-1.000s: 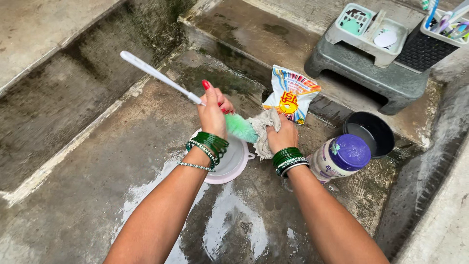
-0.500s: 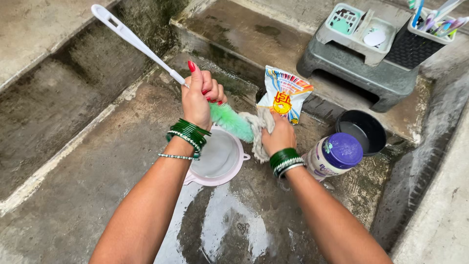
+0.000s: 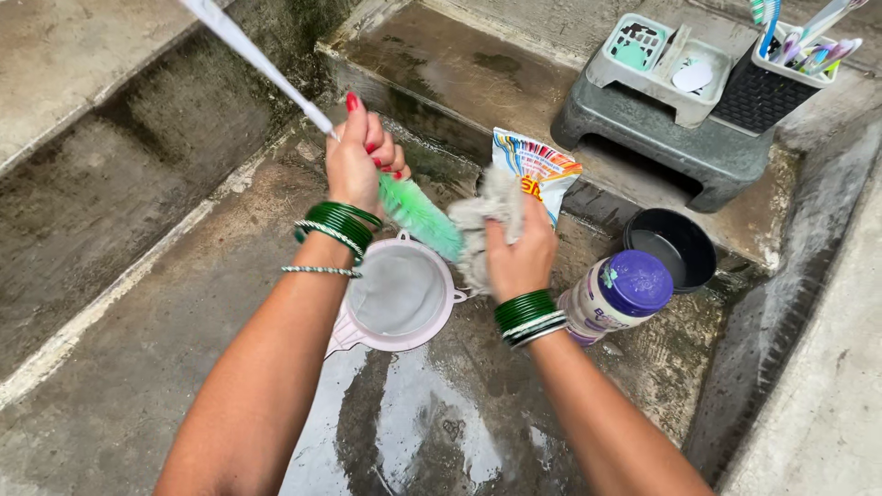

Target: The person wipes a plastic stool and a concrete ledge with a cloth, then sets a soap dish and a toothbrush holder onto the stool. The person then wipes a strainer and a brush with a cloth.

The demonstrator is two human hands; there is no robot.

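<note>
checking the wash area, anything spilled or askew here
Water is pooled on the concrete floor below the pink strainer. The purple-lidded jar beside the right hand stands tilted. Nothing looks damaged.

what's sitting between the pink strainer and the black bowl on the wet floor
A jar with a purple lid lies there, and the right hand, holding a grey cloth, crosses that stretch too. The head view shows it.

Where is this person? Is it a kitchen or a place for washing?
Probably an outdoor washing spot. The concrete floor is wet, a holder of toothbrushes and a soap tray sit on a grey stool, and the hands rub a green brush against a cloth.
</note>
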